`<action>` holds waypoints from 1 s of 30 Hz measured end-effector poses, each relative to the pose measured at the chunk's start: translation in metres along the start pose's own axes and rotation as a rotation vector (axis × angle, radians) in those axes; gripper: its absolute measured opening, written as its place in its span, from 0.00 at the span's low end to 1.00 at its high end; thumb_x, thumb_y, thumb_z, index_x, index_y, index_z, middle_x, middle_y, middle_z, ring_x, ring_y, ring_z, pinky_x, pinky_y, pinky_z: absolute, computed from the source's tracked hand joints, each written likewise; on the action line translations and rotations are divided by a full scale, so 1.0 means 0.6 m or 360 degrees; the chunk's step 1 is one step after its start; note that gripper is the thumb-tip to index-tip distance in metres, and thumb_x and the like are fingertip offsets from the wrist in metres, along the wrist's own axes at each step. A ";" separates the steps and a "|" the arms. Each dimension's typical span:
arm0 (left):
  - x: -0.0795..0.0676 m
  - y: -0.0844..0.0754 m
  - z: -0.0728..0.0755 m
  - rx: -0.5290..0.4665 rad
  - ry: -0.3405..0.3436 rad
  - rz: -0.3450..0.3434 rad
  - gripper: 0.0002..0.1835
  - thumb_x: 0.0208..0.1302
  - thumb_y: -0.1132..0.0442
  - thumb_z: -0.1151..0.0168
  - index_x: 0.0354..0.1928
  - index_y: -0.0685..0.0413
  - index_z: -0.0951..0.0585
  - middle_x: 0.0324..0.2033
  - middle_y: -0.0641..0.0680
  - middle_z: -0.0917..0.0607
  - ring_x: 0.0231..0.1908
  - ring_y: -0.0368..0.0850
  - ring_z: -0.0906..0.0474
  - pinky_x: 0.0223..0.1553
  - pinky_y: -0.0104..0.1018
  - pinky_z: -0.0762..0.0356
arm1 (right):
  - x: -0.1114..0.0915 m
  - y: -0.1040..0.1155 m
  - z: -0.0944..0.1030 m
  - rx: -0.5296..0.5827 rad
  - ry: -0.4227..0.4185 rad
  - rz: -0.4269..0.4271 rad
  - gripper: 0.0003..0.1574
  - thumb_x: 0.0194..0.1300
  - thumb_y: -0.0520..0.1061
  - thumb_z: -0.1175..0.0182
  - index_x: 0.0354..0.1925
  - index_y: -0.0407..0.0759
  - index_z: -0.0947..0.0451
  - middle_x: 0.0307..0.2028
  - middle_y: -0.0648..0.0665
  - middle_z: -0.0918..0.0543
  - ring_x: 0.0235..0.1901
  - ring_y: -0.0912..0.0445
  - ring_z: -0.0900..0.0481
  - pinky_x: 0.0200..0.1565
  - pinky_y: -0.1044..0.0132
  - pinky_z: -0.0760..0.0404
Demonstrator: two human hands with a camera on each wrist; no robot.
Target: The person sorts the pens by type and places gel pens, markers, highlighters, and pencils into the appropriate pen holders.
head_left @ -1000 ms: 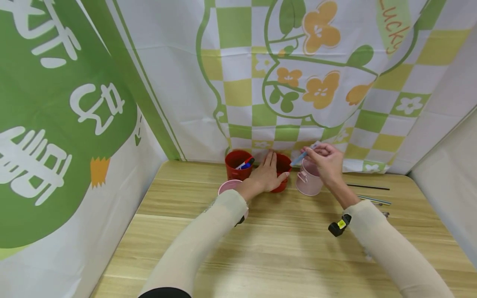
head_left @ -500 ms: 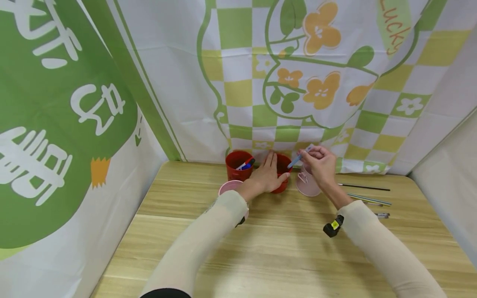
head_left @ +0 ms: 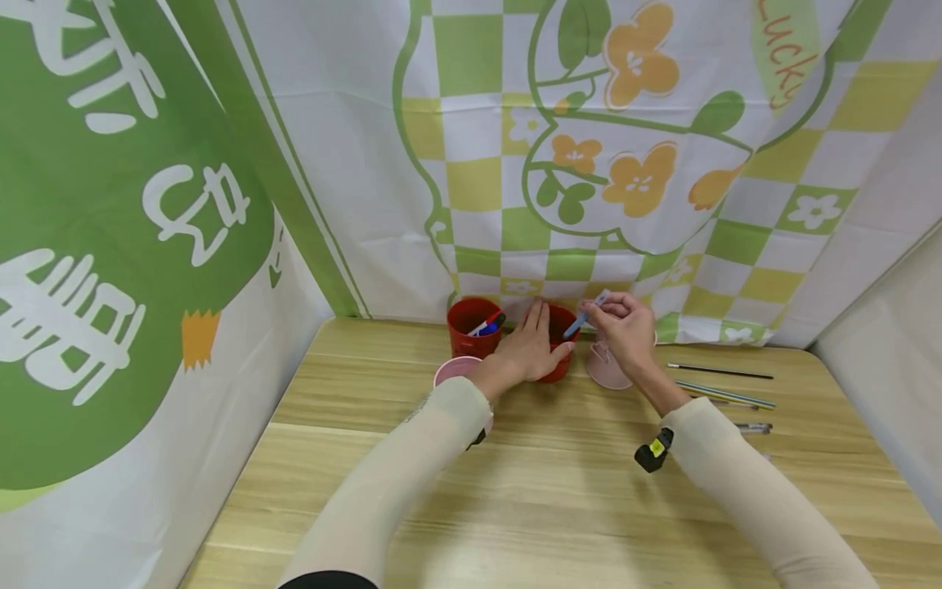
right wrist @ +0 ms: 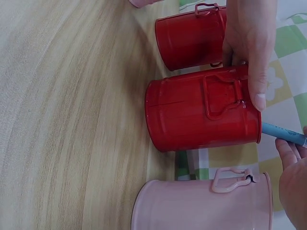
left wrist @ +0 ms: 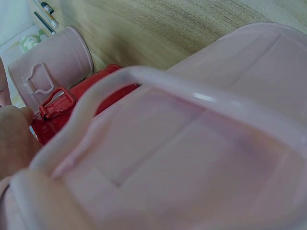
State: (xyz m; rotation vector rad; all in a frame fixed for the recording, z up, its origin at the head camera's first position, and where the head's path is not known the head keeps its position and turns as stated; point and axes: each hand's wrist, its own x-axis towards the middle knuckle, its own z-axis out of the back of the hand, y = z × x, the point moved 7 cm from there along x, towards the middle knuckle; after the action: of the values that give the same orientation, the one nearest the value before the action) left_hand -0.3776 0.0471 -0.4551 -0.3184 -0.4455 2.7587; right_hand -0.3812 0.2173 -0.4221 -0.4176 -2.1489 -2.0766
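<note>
In the head view my left hand (head_left: 524,348) rests on the left side of a red bucket (head_left: 555,370), its fingers straight and the thumb stretched over the rim. The right wrist view has that thumb against the bucket's outer wall by the wire handle. My right hand (head_left: 627,331) pinches a light-blue marker (head_left: 585,317). The marker slants, its lower end at the red bucket's mouth. Below the right hand a pink bucket (head_left: 607,373) stands, partly covered by it. A second pink bucket (left wrist: 206,134) fills much of the left wrist view.
A second red bucket (head_left: 464,347) at the left holds markers (head_left: 487,325), one with a red cap. On the wooden table (head_left: 545,507), right of the right hand, lie a black paintbrush (head_left: 724,371), pencils (head_left: 728,394) and a pen (head_left: 756,428). A patterned cloth (head_left: 471,188) hangs behind.
My right hand has moved left and slightly down with the marker, from above the pink bucket to the red bucket's mouth. My left hand keeps its place.
</note>
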 end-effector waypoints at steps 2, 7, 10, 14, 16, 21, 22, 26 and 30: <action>-0.008 -0.003 0.005 -0.0002 -0.0017 -0.0019 0.49 0.82 0.32 0.62 0.85 0.54 0.66 0.85 0.52 0.70 0.84 0.52 0.60 0.76 0.54 0.37 | -0.001 0.001 -0.001 -0.0021 0.0010 0.0015 0.16 0.69 0.35 0.30 0.48 0.24 0.23 0.43 0.35 0.08 0.39 0.56 0.07 0.43 0.65 0.11; -0.021 -0.009 0.014 0.0001 -0.0043 -0.0057 0.48 0.83 0.34 0.62 0.85 0.56 0.64 0.86 0.54 0.67 0.84 0.52 0.59 0.76 0.53 0.36 | -0.002 0.002 -0.005 -0.0015 0.0033 0.0035 0.15 0.69 0.33 0.31 0.48 0.25 0.24 0.46 0.27 0.11 0.40 0.54 0.07 0.39 0.68 0.12; -0.025 -0.010 0.017 0.0013 -0.0051 -0.0059 0.48 0.83 0.34 0.62 0.86 0.57 0.64 0.86 0.54 0.66 0.84 0.52 0.59 0.75 0.52 0.35 | -0.002 0.001 -0.007 -0.0018 0.0048 0.0033 0.15 0.69 0.31 0.32 0.49 0.24 0.25 0.48 0.23 0.13 0.42 0.54 0.07 0.41 0.67 0.12; -0.025 -0.009 0.016 0.0016 -0.0055 -0.0056 0.48 0.83 0.33 0.62 0.86 0.57 0.64 0.86 0.55 0.66 0.84 0.52 0.58 0.75 0.53 0.34 | -0.002 -0.001 -0.010 -0.0036 0.0068 0.0030 0.19 0.70 0.29 0.34 0.53 0.19 0.28 0.51 0.19 0.16 0.44 0.57 0.08 0.46 0.68 0.13; -0.024 -0.008 0.015 0.0016 -0.0050 -0.0053 0.48 0.83 0.33 0.62 0.86 0.56 0.64 0.86 0.54 0.66 0.84 0.52 0.59 0.75 0.53 0.35 | -0.001 -0.001 -0.010 -0.0074 0.0089 0.0042 0.21 0.70 0.29 0.35 0.56 0.18 0.29 0.53 0.18 0.17 0.45 0.59 0.09 0.47 0.70 0.13; -0.019 -0.007 0.011 0.0013 -0.0041 -0.0045 0.48 0.82 0.33 0.62 0.86 0.55 0.64 0.86 0.54 0.67 0.84 0.51 0.60 0.76 0.52 0.36 | -0.001 0.006 -0.010 -0.0139 0.0166 0.0092 0.25 0.69 0.26 0.36 0.61 0.17 0.30 0.58 0.18 0.20 0.52 0.54 0.11 0.52 0.73 0.16; -0.019 -0.007 0.011 0.0011 -0.0045 -0.0045 0.48 0.82 0.32 0.62 0.86 0.55 0.64 0.86 0.54 0.67 0.84 0.51 0.59 0.76 0.52 0.36 | -0.001 0.008 -0.009 -0.0149 0.0182 0.0102 0.26 0.69 0.26 0.36 0.62 0.17 0.30 0.59 0.18 0.21 0.53 0.53 0.12 0.52 0.73 0.16; -0.018 -0.006 0.012 0.0008 -0.0054 -0.0039 0.48 0.82 0.32 0.62 0.86 0.55 0.64 0.86 0.53 0.66 0.84 0.51 0.59 0.76 0.51 0.36 | -0.003 0.019 0.000 -0.0206 0.0245 0.0155 0.27 0.69 0.27 0.35 0.63 0.18 0.29 0.60 0.17 0.21 0.55 0.52 0.13 0.54 0.73 0.17; -0.018 -0.006 0.011 -0.0005 -0.0047 -0.0034 0.49 0.82 0.32 0.62 0.86 0.54 0.64 0.86 0.53 0.66 0.84 0.52 0.58 0.76 0.52 0.37 | -0.005 0.030 0.010 -0.0264 0.0308 0.0205 0.28 0.69 0.28 0.33 0.64 0.19 0.28 0.60 0.18 0.21 0.56 0.53 0.13 0.55 0.74 0.18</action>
State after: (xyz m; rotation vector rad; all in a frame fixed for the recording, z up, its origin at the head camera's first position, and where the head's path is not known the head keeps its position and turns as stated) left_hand -0.3686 0.0446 -0.4462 -0.2721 -0.4582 2.7452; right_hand -0.3727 0.2235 -0.4057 -0.3461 -1.8030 -2.1335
